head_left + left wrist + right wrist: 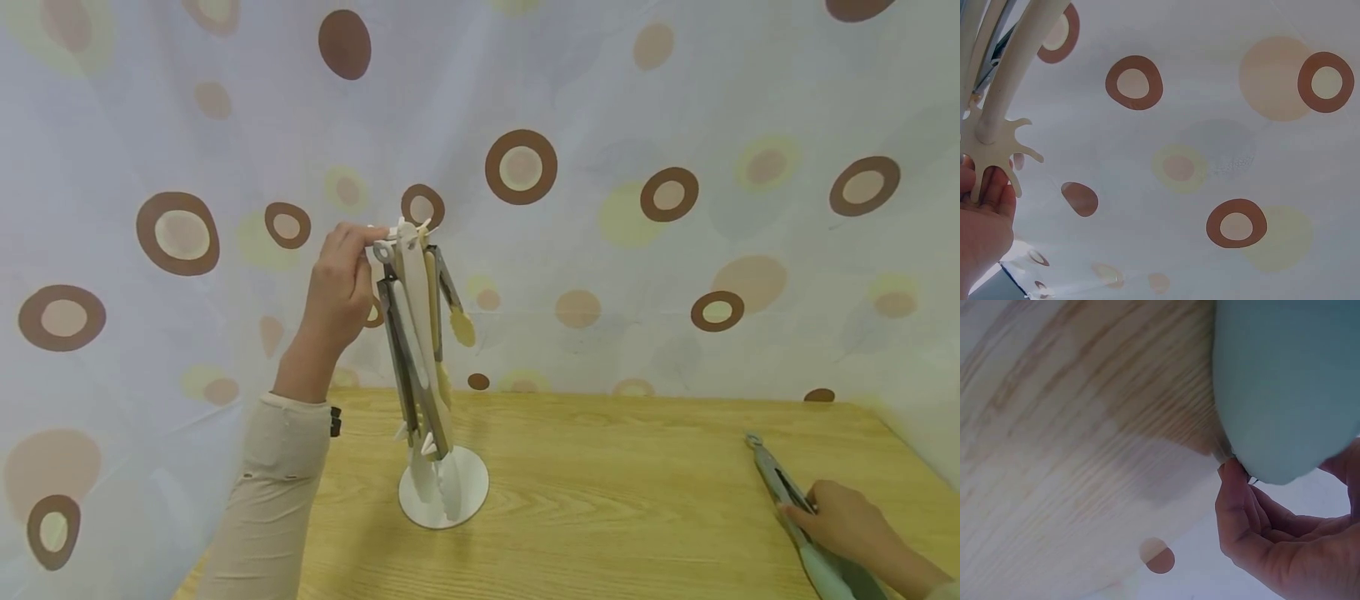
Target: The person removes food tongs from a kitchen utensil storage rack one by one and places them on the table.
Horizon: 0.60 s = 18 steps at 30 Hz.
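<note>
A white utensil stand with a round base and a hooked top stands upright on the table, left of the middle. My left hand reaches up and holds the edge of its top. Up close in the left wrist view, fingers grip the white hook plate with its curved prongs. Several grey-handled tongs hang around the post, some with yellow heads, others white. At the right, my right hand grips another pair of tongs lying along the table; its pale green head fills much of the right wrist view.
The wood-grain table ends at a curtain printed with brown, peach and yellow circles. One hanging pair of tongs with a yellow head juts out to the right of the stand.
</note>
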Available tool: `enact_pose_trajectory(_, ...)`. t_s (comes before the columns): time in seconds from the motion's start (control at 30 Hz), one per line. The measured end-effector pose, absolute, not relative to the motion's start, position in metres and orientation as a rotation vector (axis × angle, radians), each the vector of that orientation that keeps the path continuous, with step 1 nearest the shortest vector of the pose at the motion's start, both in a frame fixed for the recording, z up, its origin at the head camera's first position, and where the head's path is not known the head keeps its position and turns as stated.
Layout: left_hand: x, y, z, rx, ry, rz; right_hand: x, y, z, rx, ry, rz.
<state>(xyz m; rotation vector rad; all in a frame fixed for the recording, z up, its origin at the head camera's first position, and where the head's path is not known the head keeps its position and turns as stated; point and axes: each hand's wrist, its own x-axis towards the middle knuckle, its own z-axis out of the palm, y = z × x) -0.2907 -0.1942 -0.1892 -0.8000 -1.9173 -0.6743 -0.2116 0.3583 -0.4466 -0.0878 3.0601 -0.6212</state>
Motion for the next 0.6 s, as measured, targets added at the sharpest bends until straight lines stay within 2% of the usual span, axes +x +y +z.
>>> enact_pose_trajectory(0.6, -0.2890, -0.1936, -0.1888, -0.797, -1.923, -0.670, -0.2131, 0.3587, -0.4454, -0.051, 3.023, -0.642)
